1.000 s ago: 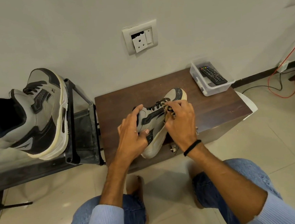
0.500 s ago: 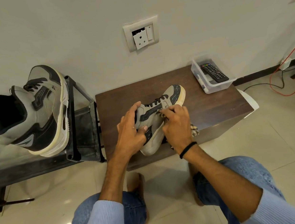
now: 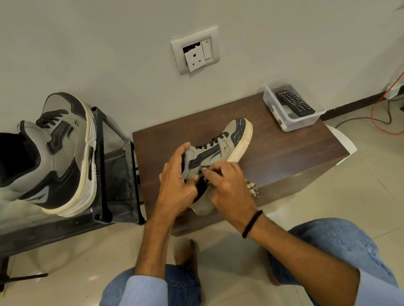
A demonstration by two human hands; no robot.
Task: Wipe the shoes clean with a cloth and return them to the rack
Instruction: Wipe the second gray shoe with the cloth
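Wiping is in hand: near the front edge of the brown wooden table (image 3: 280,151), the left hand (image 3: 175,181) grips the grey-and-black sneaker (image 3: 229,141), and the right hand (image 3: 228,189), fingers curled, presses what seems a checked cloth (image 3: 251,188) on its side. Next, it goes to the black metal rack (image 3: 116,183).

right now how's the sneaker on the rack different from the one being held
The rack sneaker sits untouched on the black rack. The held sneaker is gripped by the left hand over the wooden table, and the right hand holds a cloth at its side. The rack sneaker's dark collar opening shows; the held sneaker's is hidden by the hands. Both are grey-and-black high-tops with black laces and off-white soles.
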